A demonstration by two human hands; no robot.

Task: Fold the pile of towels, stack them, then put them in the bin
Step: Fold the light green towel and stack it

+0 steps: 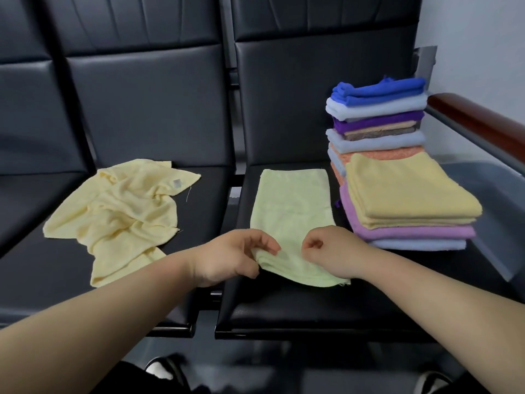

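Forearms enter from both lower corners of the frame, above a pair of dark shoes [162,368] with white trim on a blurred dark floor. Left hand [227,255], at lower centre, has its fingers curled and pinches the near left corner of the green towel [292,206], lifting that corner slightly. Right hand [332,251] lies just beside it on the towel's near right part, fingers curled inward; whether they hold cloth cannot be told.

Green towel lies at centre as a long folded strip, running from the hands toward the backrest on the right seat [284,308]. Yellow towel [119,214] lies crumpled and unfolded at centre left on the left seat [42,280], well apart from the green one. Both seats are black, padded and glossy, joined in a row with a narrow gap between them; their tall black backrests fill the upper frame.

At right, on the right seat, stand two stacks of folded towels. Front stack [406,191] shows yellow on top, pink and pale blue below. Back stack [377,115] is taller, with dark blue on top over pale blue, purple, brown and orange layers. Reddish-brown armrest [477,118] on a grey metal bar borders the seat at the right edge, before a pale wall [483,38] in the upper right corner.
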